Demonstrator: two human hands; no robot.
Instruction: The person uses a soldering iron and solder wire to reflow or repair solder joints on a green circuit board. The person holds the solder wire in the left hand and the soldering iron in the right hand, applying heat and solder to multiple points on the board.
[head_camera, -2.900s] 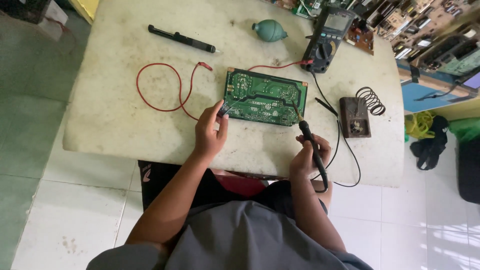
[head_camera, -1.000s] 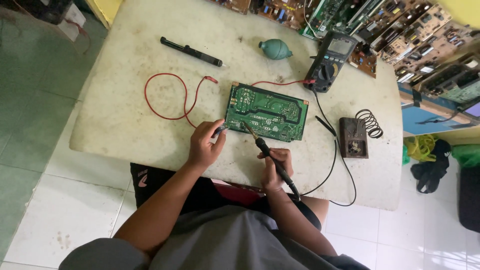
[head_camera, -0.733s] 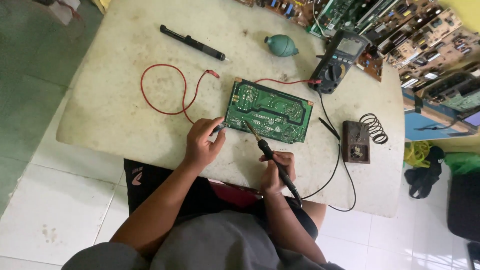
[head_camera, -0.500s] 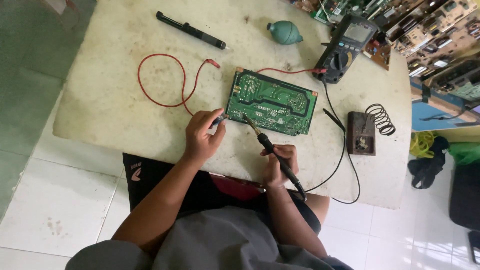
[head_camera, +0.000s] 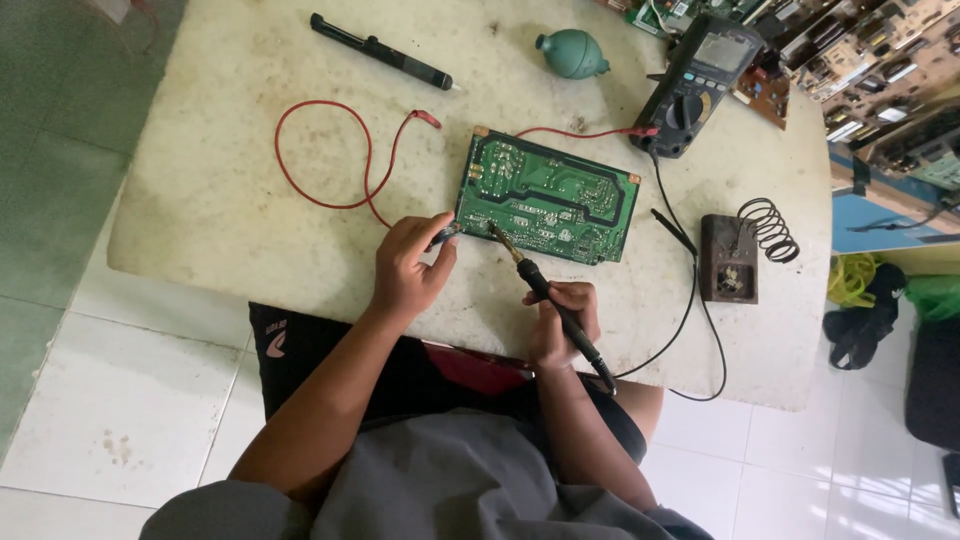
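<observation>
A green circuit board (head_camera: 548, 196) lies solder side up on a worn white table (head_camera: 240, 200). My right hand (head_camera: 562, 322) grips a black soldering iron (head_camera: 545, 293), its tip resting on the board's near left part. My left hand (head_camera: 410, 268) pinches a small dark tool or wire end (head_camera: 445, 235) against the board's near left corner. A red probe lead (head_camera: 330, 150) loops over the table to the left of the board.
A black multimeter (head_camera: 697, 85) sits at the back right, a green rubber blower bulb (head_camera: 570, 52) and a black desoldering pump (head_camera: 380, 50) at the back. A brown iron stand with a coil (head_camera: 735, 255) stands right. Several circuit boards (head_camera: 880, 60) pile beyond the table.
My right hand swung the soldering iron from the board's right edge over to its near left part. My left hand stayed at the near left corner. The camera view shifted.
</observation>
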